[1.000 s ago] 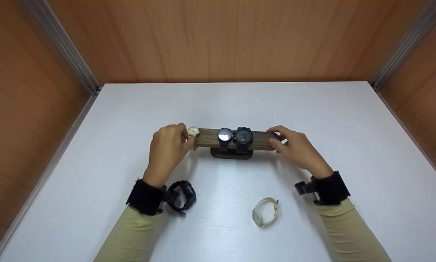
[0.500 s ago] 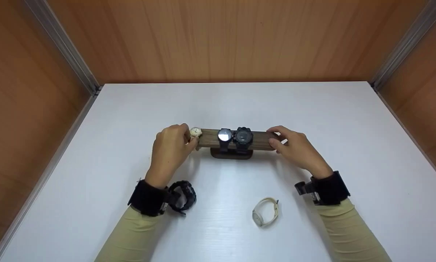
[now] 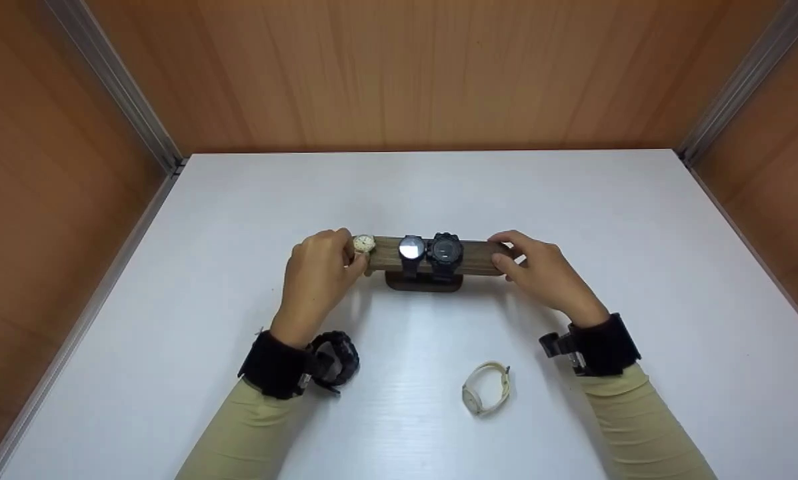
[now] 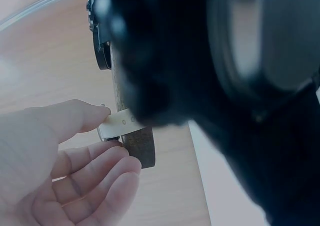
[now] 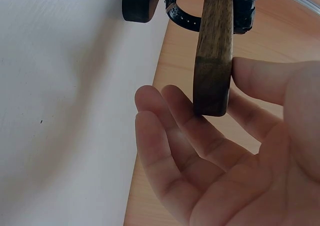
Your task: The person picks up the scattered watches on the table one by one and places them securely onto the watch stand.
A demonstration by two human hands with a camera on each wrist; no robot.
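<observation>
The left hand (image 3: 315, 270) pinches a small cream watch (image 3: 364, 244) at the left end of the wooden watch stand (image 3: 482, 257); the left wrist view shows its pale strap (image 4: 118, 121) sliding onto the bar. Two black watches (image 3: 429, 251) sit mid-bar. The right hand (image 3: 539, 270) holds the right end, and the right wrist view shows thumb and fingers (image 5: 185, 110) loosely around it.
</observation>
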